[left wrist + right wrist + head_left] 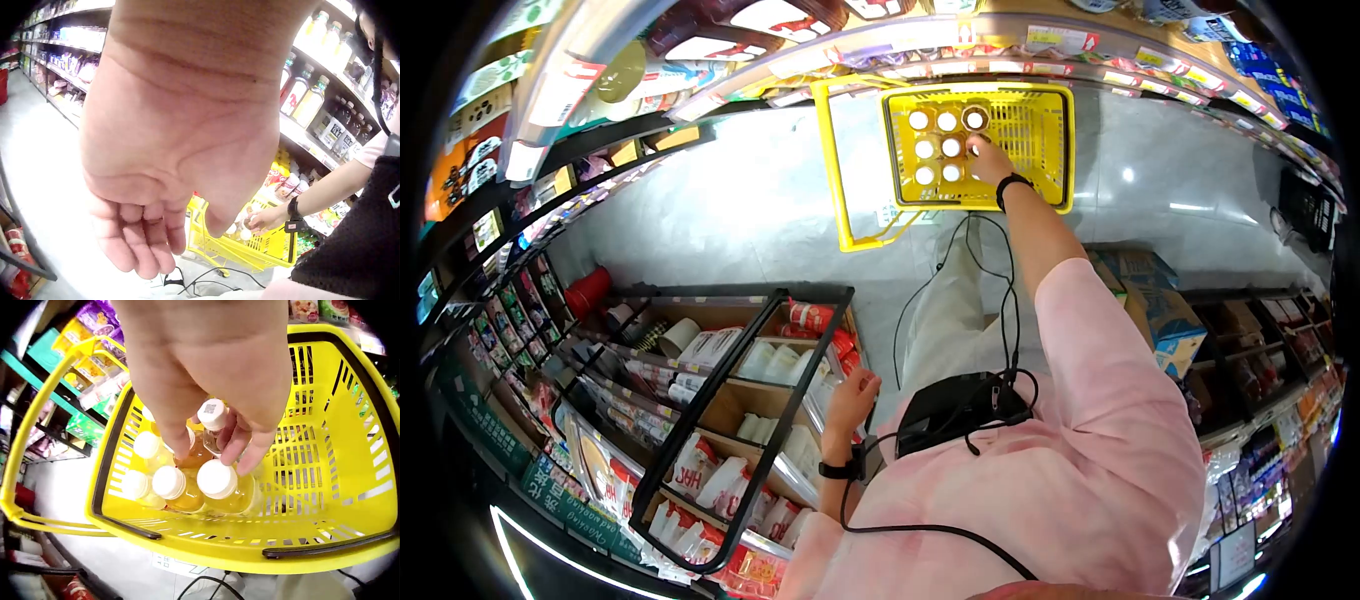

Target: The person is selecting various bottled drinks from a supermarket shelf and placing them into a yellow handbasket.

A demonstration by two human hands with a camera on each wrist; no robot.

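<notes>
Gripped a white-capped bottle (213, 420) between right-hand fingers (255, 453) inside the yellow basket (325, 557); held left-hand fingers (139, 247) loose outside it.

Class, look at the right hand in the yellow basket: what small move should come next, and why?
Probably ease the right hand off the bottle with the marked white cap: the hand already holds it down inside the yellow basket, close among other white-capped bottles.
</notes>
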